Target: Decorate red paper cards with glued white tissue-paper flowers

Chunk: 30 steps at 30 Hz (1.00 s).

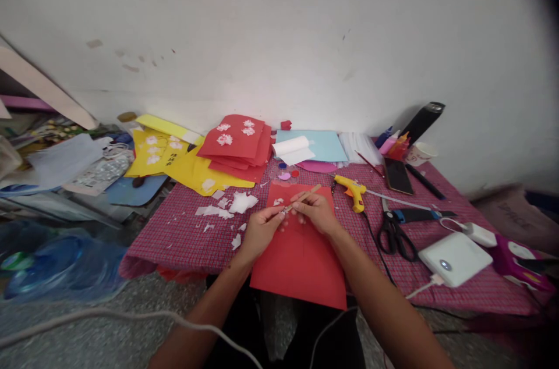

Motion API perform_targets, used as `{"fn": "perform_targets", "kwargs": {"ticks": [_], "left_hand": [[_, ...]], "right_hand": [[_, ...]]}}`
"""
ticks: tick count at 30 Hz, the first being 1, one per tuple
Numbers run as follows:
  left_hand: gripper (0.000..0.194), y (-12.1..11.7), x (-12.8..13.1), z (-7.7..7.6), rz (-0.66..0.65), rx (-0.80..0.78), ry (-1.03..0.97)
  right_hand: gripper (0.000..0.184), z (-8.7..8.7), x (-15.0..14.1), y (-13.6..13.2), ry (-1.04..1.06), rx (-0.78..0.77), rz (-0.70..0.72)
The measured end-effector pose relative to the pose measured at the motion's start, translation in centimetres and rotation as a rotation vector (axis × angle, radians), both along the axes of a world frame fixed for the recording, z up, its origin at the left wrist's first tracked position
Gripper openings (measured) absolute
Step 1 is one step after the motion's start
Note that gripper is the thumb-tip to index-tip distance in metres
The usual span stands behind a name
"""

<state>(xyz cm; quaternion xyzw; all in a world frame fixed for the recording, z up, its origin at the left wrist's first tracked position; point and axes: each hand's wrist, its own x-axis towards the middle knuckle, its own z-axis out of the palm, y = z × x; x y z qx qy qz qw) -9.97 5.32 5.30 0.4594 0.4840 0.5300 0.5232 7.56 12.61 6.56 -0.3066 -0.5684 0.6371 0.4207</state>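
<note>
My right hand (315, 212) pinches a flat wooden stick (311, 191), its lower end slanting left toward my left hand. My left hand (263, 231) is closed, thumb and finger pressed together at that end; what sits between those fingertips is too small to name. Both hands are above a red paper sheet (301, 270) that overhangs the table's front edge. On the sheet, just beyond my fingers, lies a small white paper flower piece (278, 201). Torn white paper scraps (242, 202) are scattered left of the sheet.
Red sheets with pale flowers (236, 139) and yellow sheets (192, 168) lie at the back left. Right of the red sheet are a yellow glue gun (353, 190), black scissors (395, 235), a utility knife (417, 215), a phone (398, 176) and a white power bank (456, 258).
</note>
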Motion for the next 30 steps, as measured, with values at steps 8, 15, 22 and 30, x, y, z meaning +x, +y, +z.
{"fn": "perform_targets", "kwargs": {"ticks": [8,15,22,30], "left_hand": [[0.028,-0.19,0.17,0.14,-0.017,0.015,0.063],[0.028,-0.17,0.05,0.11,-0.038,0.025,0.072],[0.027,-0.39,0.11,0.27,-0.031,0.044,0.136],[0.026,-0.53,0.29,0.28,-0.014,0.092,0.195]], "right_hand": [[0.027,-0.21,-0.36,-0.06,-0.041,0.004,-0.016],[0.023,-0.25,-0.12,-0.21,0.082,-0.096,0.097],[0.026,-0.71,-0.36,-0.03,-0.070,0.031,-0.001],[0.023,-0.82,-0.38,-0.26,0.028,-0.065,0.059]]}}
